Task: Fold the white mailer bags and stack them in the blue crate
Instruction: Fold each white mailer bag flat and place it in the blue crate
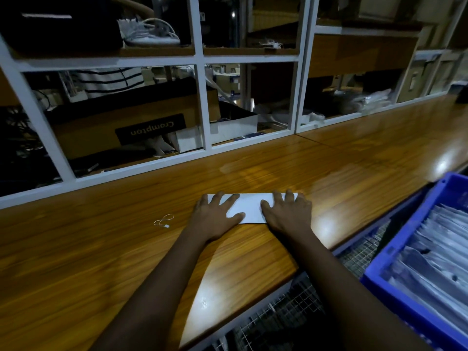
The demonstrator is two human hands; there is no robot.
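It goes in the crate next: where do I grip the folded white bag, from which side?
Likely its right end, from the right: the mailer bag lies flat under the left hand and right hand, and the blue crate stands there.

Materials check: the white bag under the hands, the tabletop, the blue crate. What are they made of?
White bag: thin sheet, plastic film or paper; lies flat, crisp edges, matte. Tabletop: varnished wood or wood-grain laminate; glossy, reflects lights. Blue crate: likely moulded plastic; uniform colour, thick rim.
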